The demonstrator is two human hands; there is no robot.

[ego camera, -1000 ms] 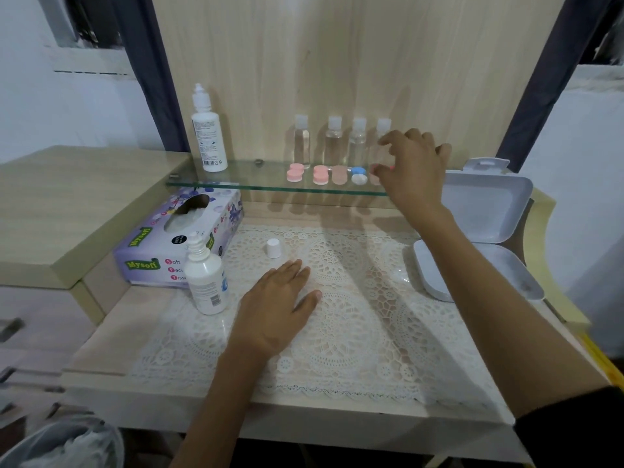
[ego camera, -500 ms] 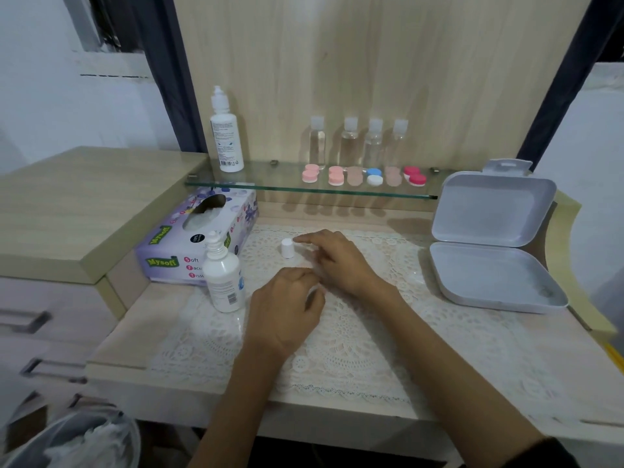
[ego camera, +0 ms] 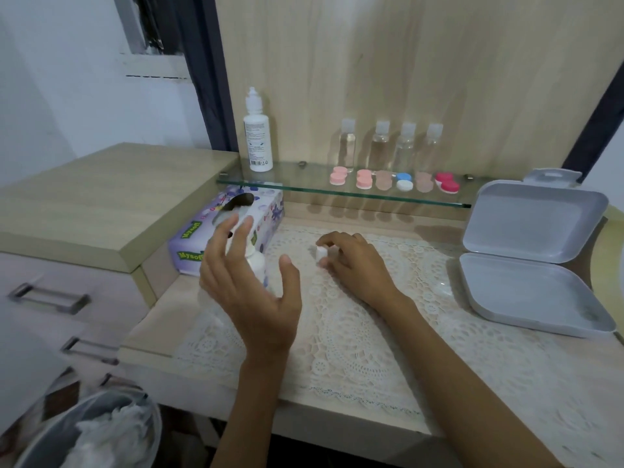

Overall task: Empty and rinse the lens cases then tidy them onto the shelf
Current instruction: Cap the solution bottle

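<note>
**Cases lined up on the shelf, cap taken in hand**

The fingers (ego camera: 332,238) of the right hand (ego camera: 358,265) are curled round a small white cap (ego camera: 320,254), which is pinched low over the lace mat (ego camera: 371,332). Whether it is lifted clear or touching cannot be told. The left hand (ego camera: 253,298) is held open, its fingers (ego camera: 224,238) spread and nothing gripped, just in front of the small white bottle (ego camera: 258,265). That bottle is blurred and half hidden, so contact cannot be judged.

Further out on the table (ego camera: 152,332), a tissue box (ego camera: 202,238) is seen just behind the bottle, and a white box (ego camera: 533,292) lies open at the right.

Up on the glass shelf (ego camera: 304,173), six lens cases (ego camera: 404,181) are set in a neat row: two pink, a beige, a blue-and-white, another beige, a red. Four clear bottles (ego camera: 381,143) are ranged behind them, and a tall solution bottle (ego camera: 257,136) is stood at the left end. Crumpled tissue is seen in the bin (ego camera: 91,430) at lower left.

The tidying of the cases is judged to be finished, since none is seen on the table. Whether they were emptied and rinsed cannot be read from here. What is left looks like housekeeping: the cap is probably meant for the small bottle.
</note>
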